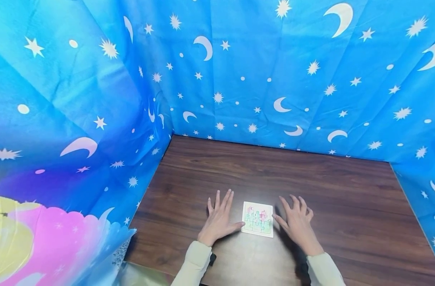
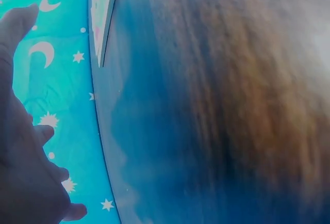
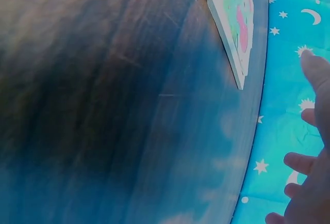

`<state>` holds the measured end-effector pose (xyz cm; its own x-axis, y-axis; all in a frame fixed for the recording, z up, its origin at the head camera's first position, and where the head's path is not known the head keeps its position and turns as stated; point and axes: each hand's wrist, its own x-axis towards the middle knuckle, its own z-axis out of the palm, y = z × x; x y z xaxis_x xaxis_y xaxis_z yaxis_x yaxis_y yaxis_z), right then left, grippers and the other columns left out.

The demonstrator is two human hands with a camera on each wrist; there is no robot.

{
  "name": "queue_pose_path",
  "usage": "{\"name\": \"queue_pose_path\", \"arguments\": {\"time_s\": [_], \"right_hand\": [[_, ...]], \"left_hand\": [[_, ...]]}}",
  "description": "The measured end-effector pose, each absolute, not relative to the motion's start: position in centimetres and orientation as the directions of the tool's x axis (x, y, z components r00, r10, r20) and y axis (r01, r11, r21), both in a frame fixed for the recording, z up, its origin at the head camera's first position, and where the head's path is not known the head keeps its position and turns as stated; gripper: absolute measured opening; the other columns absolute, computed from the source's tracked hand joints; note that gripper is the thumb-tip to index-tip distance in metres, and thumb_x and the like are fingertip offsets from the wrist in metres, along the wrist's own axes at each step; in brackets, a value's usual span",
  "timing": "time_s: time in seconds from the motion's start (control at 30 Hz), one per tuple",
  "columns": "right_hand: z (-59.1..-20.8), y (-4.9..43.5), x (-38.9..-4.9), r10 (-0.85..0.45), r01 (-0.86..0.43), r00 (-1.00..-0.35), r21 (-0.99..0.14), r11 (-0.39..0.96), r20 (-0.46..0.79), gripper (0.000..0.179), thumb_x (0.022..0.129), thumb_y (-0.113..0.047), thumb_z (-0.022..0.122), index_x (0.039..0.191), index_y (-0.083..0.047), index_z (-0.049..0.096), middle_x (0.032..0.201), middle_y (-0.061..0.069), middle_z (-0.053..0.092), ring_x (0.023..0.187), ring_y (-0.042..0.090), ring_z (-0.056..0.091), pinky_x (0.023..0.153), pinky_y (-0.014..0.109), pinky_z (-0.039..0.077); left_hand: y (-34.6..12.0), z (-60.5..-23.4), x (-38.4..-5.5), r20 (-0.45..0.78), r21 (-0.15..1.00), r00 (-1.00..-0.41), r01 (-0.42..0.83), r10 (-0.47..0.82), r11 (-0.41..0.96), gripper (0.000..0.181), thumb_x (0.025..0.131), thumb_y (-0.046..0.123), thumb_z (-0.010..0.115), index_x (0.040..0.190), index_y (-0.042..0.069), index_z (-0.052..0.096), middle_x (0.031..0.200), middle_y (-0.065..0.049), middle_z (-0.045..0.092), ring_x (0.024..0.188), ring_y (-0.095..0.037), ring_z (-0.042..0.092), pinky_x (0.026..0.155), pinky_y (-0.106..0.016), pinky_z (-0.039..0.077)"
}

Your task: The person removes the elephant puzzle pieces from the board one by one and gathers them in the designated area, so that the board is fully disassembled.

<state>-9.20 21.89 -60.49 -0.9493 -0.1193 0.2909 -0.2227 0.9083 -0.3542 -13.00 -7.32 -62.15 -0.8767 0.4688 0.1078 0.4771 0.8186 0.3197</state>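
A small square jigsaw puzzle (image 1: 257,219) with a pale border and pink and green pieces lies flat on the dark wooden table (image 1: 217,167). To its left is my left hand (image 1: 219,220), fingers spread, the thumb close to the puzzle's left edge; whether it touches, I cannot tell. My right hand (image 1: 297,224) is on the other side, fingers spread and slightly bent, its thumb near the right edge. Both wrist views show the puzzle (image 2: 103,12) edge-on, with the left hand (image 2: 31,152) and the right hand (image 3: 314,167) holding nothing.
Blue cloth (image 1: 253,71) printed with white stars and moons hangs behind the table and along its left side. At the lower left, a pink and yellow part of the cloth (image 1: 53,238) bulges near the table's corner. More blue cloth (image 1: 428,206) borders the right edge.
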Motion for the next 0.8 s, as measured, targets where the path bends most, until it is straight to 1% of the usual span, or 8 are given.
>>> {"name": "queue_pose_path", "arguments": {"time_s": [0.03,0.13,0.23,0.37,0.5,0.63,0.7,0.8], "right_hand": [[-60.4,21.8,-9.5,-0.124,-0.227,-0.949,-0.358,0.906,0.289,0.066,0.090,-0.037,0.073,0.143,-0.004,0.051,0.141,0.037,0.039,0.131,0.061,0.027,0.088,0.079,0.027],[-60.4,21.6,-10.1,-0.134,-0.232,-0.954,-0.373,0.899,0.269,0.062,0.091,-0.033,0.075,0.141,-0.004,0.054,0.140,0.037,0.040,0.131,0.062,0.028,0.088,0.079,0.028],[-60.4,21.4,-10.4,-0.146,-0.231,-0.960,-0.381,0.895,0.240,0.054,0.091,-0.027,0.076,0.136,-0.003,0.059,0.139,0.036,0.043,0.130,0.062,0.030,0.089,0.080,0.029],[-60.8,21.1,-10.8,-0.174,-0.247,-0.960,-0.372,0.895,0.219,0.047,0.088,-0.021,0.079,0.129,-0.003,0.064,0.137,0.035,0.047,0.129,0.062,0.033,0.089,0.080,0.033],[-61.4,20.9,-11.2,-0.201,-0.264,-0.959,-0.377,0.888,0.198,0.044,0.086,-0.017,0.081,0.125,-0.005,0.067,0.135,0.034,0.049,0.128,0.061,0.035,0.089,0.079,0.034],[-61.5,20.7,-11.5,-0.217,-0.273,-0.959,-0.386,0.882,0.181,0.040,0.085,-0.016,0.082,0.122,-0.007,0.070,0.134,0.033,0.050,0.127,0.060,0.035,0.090,0.078,0.034],[-61.5,20.7,-11.5,-0.226,-0.281,-0.957,-0.383,0.880,0.182,0.037,0.085,-0.016,0.082,0.119,-0.007,0.071,0.133,0.032,0.051,0.127,0.059,0.036,0.089,0.077,0.035],[-61.4,20.8,-11.5,-0.241,-0.299,-0.951,-0.374,0.878,0.195,0.033,0.084,-0.016,0.082,0.115,-0.008,0.073,0.132,0.030,0.053,0.126,0.058,0.038,0.088,0.076,0.036]], "left_hand": [[-7.2,-62.2,-13.1,0.106,0.338,-0.875,0.478,0.472,0.811,0.112,0.086,0.068,0.063,0.164,0.011,0.006,0.170,-0.007,0.011,0.151,-0.049,0.006,0.109,-0.077,0.010],[-6.8,-62.2,-13.2,0.091,0.379,-0.867,0.485,0.490,0.788,0.104,0.089,0.061,0.065,0.164,0.013,0.011,0.169,-0.006,0.014,0.151,-0.049,0.006,0.108,-0.078,0.010],[-6.4,-62.3,-13.2,0.047,0.388,-0.854,0.493,0.518,0.779,0.096,0.091,0.056,0.065,0.163,0.016,0.017,0.168,-0.003,0.018,0.151,-0.047,0.007,0.108,-0.078,0.012],[-5.7,-62.6,-13.2,-0.005,0.356,-0.828,0.523,0.561,0.774,0.087,0.092,0.054,0.065,0.162,0.022,0.024,0.167,-0.003,0.023,0.151,-0.046,0.011,0.108,-0.077,0.018],[-5.1,-62.6,-13.3,-0.013,0.317,-0.810,0.552,0.586,0.771,0.078,0.093,0.052,0.066,0.160,0.030,0.033,0.164,-0.005,0.030,0.149,-0.048,0.016,0.106,-0.076,0.024],[-4.7,-62.6,-13.5,-0.053,0.312,-0.803,0.551,0.594,0.774,0.072,0.094,0.049,0.066,0.158,0.031,0.037,0.164,-0.006,0.031,0.148,-0.049,0.017,0.106,-0.076,0.022],[-4.5,-62.5,-13.6,-0.085,0.322,-0.796,0.547,0.599,0.773,0.071,0.095,0.048,0.065,0.158,0.031,0.036,0.164,-0.007,0.030,0.148,-0.050,0.017,0.107,-0.077,0.020],[-4.0,-62.5,-13.7,-0.108,0.320,-0.788,0.550,0.607,0.771,0.072,0.096,0.047,0.065,0.159,0.032,0.035,0.164,-0.008,0.031,0.147,-0.051,0.019,0.106,-0.078,0.019]]}}
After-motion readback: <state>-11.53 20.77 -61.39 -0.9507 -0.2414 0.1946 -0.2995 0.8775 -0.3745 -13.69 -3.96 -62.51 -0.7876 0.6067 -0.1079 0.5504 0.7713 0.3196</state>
